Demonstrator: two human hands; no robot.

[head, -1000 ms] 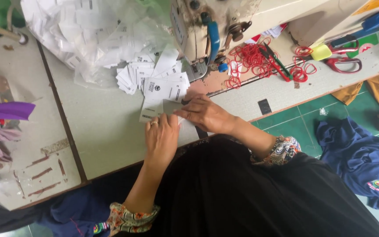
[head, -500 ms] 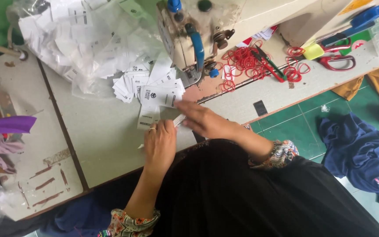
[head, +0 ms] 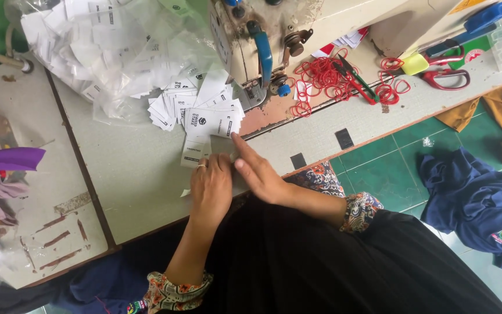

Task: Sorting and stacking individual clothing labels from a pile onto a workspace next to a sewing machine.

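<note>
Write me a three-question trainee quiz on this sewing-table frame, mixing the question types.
1. True or false: the right hand points a finger toward the white labels.
2. What lies beside the sewing machine? A) red rubber bands B) blue buttons C) yellow thread spools
3. Fill in: the left hand wears a ____ on one finger.

Key:
1. True; its fingertip reaches the edge of the label pile.
2. A
3. Ring
</note>
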